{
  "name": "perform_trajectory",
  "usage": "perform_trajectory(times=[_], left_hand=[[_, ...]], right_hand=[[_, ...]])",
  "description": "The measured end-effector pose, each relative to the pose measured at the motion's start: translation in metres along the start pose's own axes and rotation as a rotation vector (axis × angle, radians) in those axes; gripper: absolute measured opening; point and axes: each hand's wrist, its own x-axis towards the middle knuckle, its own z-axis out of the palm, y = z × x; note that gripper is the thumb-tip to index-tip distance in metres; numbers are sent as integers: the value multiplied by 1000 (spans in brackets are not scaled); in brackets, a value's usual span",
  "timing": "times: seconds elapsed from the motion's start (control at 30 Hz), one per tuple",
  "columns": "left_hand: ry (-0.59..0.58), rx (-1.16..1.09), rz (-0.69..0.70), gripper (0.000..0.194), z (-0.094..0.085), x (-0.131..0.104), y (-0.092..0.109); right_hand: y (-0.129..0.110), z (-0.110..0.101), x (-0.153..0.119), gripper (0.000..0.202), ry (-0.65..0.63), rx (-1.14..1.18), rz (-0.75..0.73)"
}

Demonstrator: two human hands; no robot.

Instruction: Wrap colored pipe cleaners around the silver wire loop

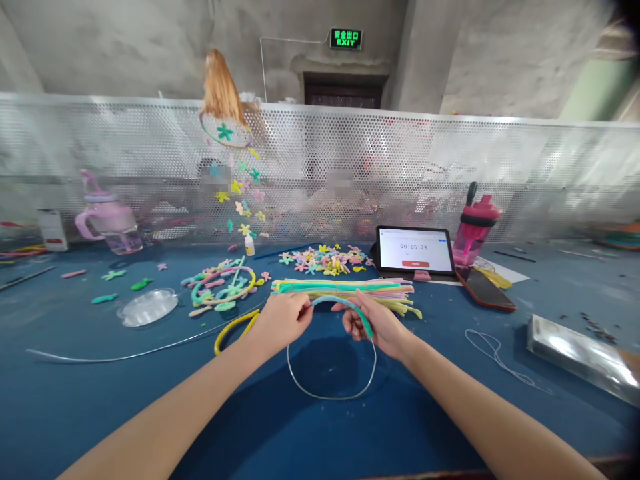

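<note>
My left fingers (302, 308) pinch the blue end of the chenille covering (364, 319), my right fingers (362, 301) grip its teal end — the wire hoop (333, 399) held above the surface (320, 440), before the chenille-stem bundle (345, 287). I'd press it snug and even — without kinking the curve.

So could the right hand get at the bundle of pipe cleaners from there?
Probably yes: the bundle lies just beyond the right hand, nothing seen between them, though that hand is holding the wire ring.
</note>
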Motion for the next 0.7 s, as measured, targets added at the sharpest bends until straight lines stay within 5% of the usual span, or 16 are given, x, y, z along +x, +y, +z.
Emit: perform_trajectory(times=[0.37, 0.7], left_hand=[[155, -66, -186, 19, -1, -3, -27], [90, -300, -255, 20, -7, -1, -21]], right_hand=[[-2, 4, 3, 27, 134, 117, -93], [-3, 1, 4, 26, 163, 99, -206]])
